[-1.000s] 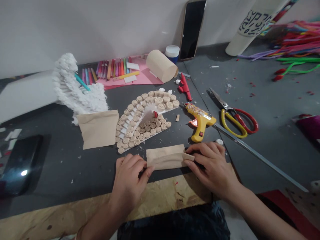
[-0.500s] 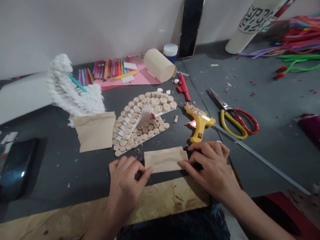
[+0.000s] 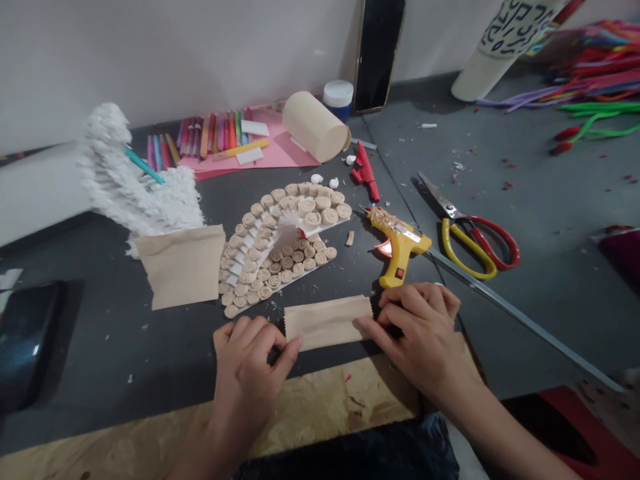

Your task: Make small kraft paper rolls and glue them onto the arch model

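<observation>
Phone-like slab (image 3: 27, 347), cut off by the left edge and too dark for me to identify for certain, lies on a grey table (image 3: 115, 360) in my head-camera view. Next to it rises a shaggy white craft piece (image 3: 155, 200), a teal stick (image 3: 144, 165) across it; a square of beige paper (image 3: 183, 267) hides its base.

Farther right, the left hand (image 3: 250, 363) rests with fingers half curled, its thumb on the near left corner of a folded beige strip (image 3: 327, 323). I cannot tell whether finger and thumb pinch it. The strip lies flat on the table, just in front of a curved piece covered in paper coils (image 3: 285, 250), whose inner recess is in shadow.

At the strip's other end, the right hand (image 3: 417, 327) is partly open, thumb on the paper, bent fingers beyond; their tips are hard to make out, so I cannot confirm a grip. A yellow glue gun (image 3: 400, 247) lies just behind it, beside open-bladed scissors (image 3: 465, 227). A patterned white cup (image 3: 490, 63) loses its top to the upper edge, while bright fuzzy stems (image 3: 600, 73) and a purple object (image 3: 624, 257), unreadable to me, run out of view at right.
</observation>
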Demonstrator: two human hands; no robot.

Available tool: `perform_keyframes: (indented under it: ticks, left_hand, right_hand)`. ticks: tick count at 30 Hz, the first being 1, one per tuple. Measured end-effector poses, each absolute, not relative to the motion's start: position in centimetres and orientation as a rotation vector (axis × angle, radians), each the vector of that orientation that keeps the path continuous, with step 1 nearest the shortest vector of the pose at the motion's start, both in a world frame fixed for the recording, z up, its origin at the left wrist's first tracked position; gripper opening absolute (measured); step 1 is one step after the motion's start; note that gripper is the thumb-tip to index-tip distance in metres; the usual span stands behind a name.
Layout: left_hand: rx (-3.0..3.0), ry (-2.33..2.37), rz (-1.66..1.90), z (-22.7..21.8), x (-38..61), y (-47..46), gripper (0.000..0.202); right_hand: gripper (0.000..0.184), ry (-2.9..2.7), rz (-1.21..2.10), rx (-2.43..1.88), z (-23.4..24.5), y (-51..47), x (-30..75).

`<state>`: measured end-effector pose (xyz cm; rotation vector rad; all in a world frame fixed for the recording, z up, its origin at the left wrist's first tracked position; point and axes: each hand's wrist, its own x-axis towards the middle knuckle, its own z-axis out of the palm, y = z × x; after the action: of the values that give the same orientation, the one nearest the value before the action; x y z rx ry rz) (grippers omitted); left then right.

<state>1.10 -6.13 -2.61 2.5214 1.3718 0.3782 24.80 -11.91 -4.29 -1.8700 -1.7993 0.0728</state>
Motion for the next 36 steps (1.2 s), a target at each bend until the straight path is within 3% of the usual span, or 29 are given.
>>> perform_keyframes:
  ticks: [6,11,16,19,23,28,36]
  left_hand:
    - [2.537,1.38,0.385,-2.9,1.1,-6.1,0.028]
    - [2.52,1.473,0.539,-3.0,0.8,-6.5,0.004]
    - [2.832,1.073,0.626,-2.3,2.1,-8.2,0.029]
    - [2.896,0.743,0.451,-2.7,3.5,-9.0,0.049]
    - [2.922,0.748,0.176,-3.9,4.4,-9.0,0.071]
    - [2.958,0.795,0.103,-4.8,4.1,-9.1,0.073]
    - [3.0,0.862,0.155,-5.6,4.1,-9.4,0.075]
  right_hand:
    - [0.034,-1.801,0.033,-1.894,-4.4,-11.9,24.6]
    - [0.032,-1.803,0.027,-1.875,-4.3,-11.8,24.6]
    - [0.03,-1.83,0.011,-1.889,-4.6,-11.8,24.7]
    - [0.029,-1.846,-0.032,-1.877,-4.8,-11.8,24.7]
    - [0.03,-1.863,-0.038,-1.865,-4.3,-11.9,24.7]
    - [0.013,-1.903,0.019,-1.844,-2.7,-11.6,25.2]
    - [0.009,-2.334,-0.118,-1.825,-1.4,-9.0,24.4]
